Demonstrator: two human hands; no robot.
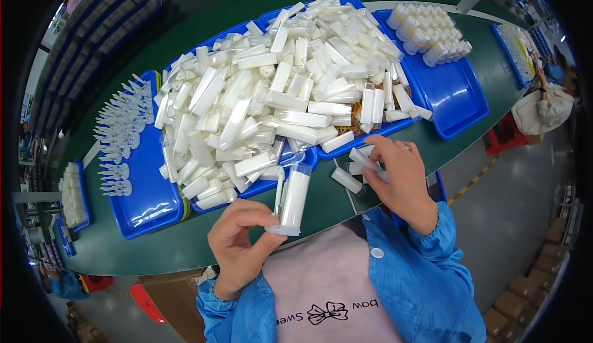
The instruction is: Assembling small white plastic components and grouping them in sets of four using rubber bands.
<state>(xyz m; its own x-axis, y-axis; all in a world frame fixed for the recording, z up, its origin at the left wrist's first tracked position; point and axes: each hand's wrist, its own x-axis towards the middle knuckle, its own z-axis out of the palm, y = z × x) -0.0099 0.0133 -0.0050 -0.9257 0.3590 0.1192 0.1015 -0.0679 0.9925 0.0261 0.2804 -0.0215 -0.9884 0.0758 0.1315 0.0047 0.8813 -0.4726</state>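
My left hand (238, 238) pinches the bottom of a clear plastic case (295, 198) with a white cylinder inside, held upright near the table's front edge. A slimmer white strip stands inside the case beside the cylinder. My right hand (401, 182) is closed, thumb and fingers on a small white tubular piece (363, 156). Just under those fingers, a similar white tube (347, 180) lies at the table edge. Beyond both hands, a large heap of white tubes in clear sleeves (247, 89) overfills blue trays. Rubber bands (358, 115) show among the heap's right side.
On the left, a blue tray (145, 210) holds rows of clear pronged plastic parts (123, 133). Another blue tray (457, 93), at right, carries bundled white cylinders (429, 31). Stacked blue trays (102, 40) rise at far left. Another person (543, 108) sits at the right.
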